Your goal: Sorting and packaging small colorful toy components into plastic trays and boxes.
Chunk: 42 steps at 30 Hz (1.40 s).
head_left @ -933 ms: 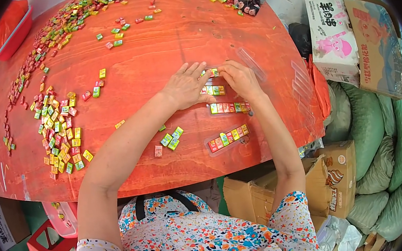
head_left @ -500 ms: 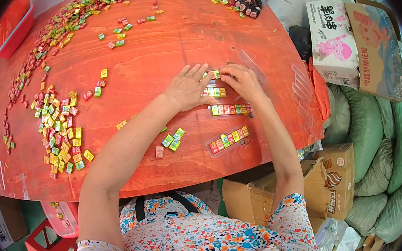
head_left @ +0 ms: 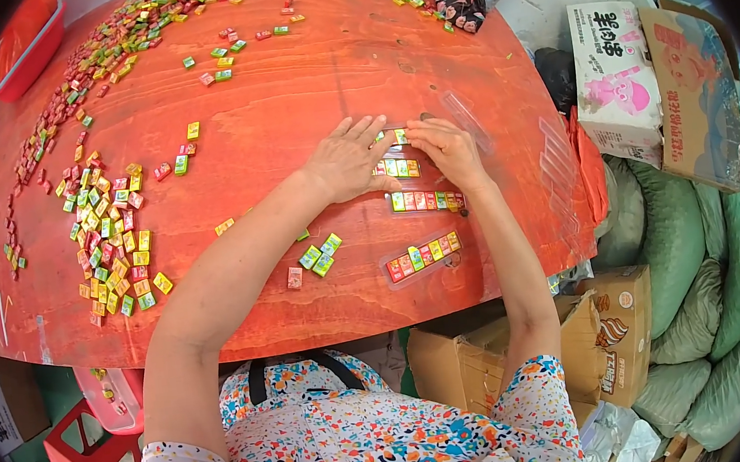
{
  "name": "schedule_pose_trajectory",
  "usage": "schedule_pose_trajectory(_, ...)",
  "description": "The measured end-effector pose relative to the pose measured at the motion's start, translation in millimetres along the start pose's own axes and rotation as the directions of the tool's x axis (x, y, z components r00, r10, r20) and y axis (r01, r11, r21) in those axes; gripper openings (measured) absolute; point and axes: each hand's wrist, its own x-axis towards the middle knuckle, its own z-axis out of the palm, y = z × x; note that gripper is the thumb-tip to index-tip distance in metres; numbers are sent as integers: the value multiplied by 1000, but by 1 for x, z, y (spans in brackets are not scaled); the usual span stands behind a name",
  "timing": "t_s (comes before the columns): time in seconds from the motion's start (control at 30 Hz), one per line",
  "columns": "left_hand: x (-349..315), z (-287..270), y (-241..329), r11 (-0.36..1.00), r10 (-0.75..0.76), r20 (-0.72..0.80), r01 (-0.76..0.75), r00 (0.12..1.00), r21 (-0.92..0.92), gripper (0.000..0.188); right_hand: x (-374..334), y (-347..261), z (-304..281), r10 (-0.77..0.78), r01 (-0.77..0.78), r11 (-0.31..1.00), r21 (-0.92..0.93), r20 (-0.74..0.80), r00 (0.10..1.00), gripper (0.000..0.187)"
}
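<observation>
The far row of small boxes (head_left: 401,137) lies on the red table (head_left: 284,96), right of its middle and well in from the near edge, its left part hidden. From my remote seat I see the left hand (head_left: 340,164) with fingers stretched out over that end, its thumb by the second row (head_left: 402,168). The right hand (head_left: 449,152) is bent, fingertips at the row's other end; I cannot tell whether it pinches a box or only touches one. Toward the near edge come a third row (head_left: 426,200) and a fourth row (head_left: 427,254), the last seated in a clear tray (head_left: 398,279). A loose heap (head_left: 109,240) lies toward the left edge.

I judge each box very light and fairly stiff, with smooth faces that could slide under a fingertip and walls that a hard squeeze might dent. I would take one by two opposite sides, between thumb and forefinger, pressing lightly. I see nothing binding a row together, so I would steady it at both ends rather than lift by the middle. The plastic looks thin and bendy; I would hold it by the rim.
</observation>
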Motion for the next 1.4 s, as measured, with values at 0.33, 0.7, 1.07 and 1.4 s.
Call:
schedule_pose_trajectory(0.33,-1,-2,2,999,-24,30,23,999,22,89,-16,-14,-2,115,-67,978,-199,240,964,53)
schedule_pose_trajectory(0.7,-45,-25,-15,976,-147,-258,98,955,-194,76,-28,-22,-42,221,-241,962,128,149,964,52)
schedule_pose_trajectory(1.07,-93,-12,9,995,-100,-331,97,938,-27,52,-16,-62,-41,95,-86,992,-97,90,991,43)
schedule_pose_trajectory(1.4,-101,-47,100,948,-201,57,209,978,-242,30,-109,-71,-69,634,-635,743,-210,-82,769,33)
